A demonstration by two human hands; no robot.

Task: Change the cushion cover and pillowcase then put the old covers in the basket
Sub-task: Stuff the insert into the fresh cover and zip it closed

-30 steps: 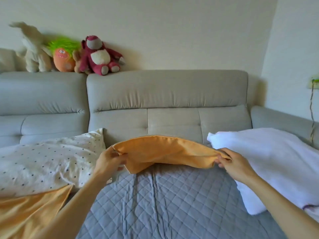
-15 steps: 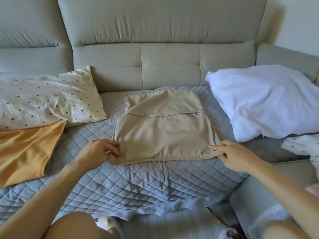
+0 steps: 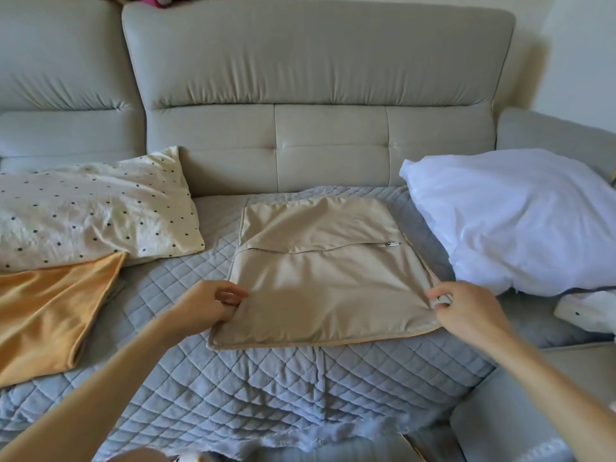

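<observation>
- Both hands pinch the beige cushion cover (image 3: 328, 295). The left hand (image 3: 208, 303) grips its left edge near the front corner. The right hand (image 3: 466, 310) nips the right edge, fingers curled onto the cloth.
- That cover lies flat, zipper side up, in the middle of the seat on the quilted grey throw (image 3: 273, 388). The zipper pull (image 3: 392, 244) sits at the right end of its line.
- The step looks like spreading this cover ready for filling. It goes best with an even outward pull from both sides to take out the slack. After that, one hand should pin the fabric beside the zipper while the other works the pull, so the cloth does not bunch.
- The front hem lies back from where the throw drops over the seat front.
- The cover's right rear corner is just beside the bare white cushion insert (image 3: 513, 221), so the insert's way onto the cover is short.
- To the left, a strip of open quilt separates the cover from the dotted pillow (image 3: 93, 211) and the orange cover (image 3: 50, 311). That side and the front offer the most room.
- No basket is in view.
</observation>
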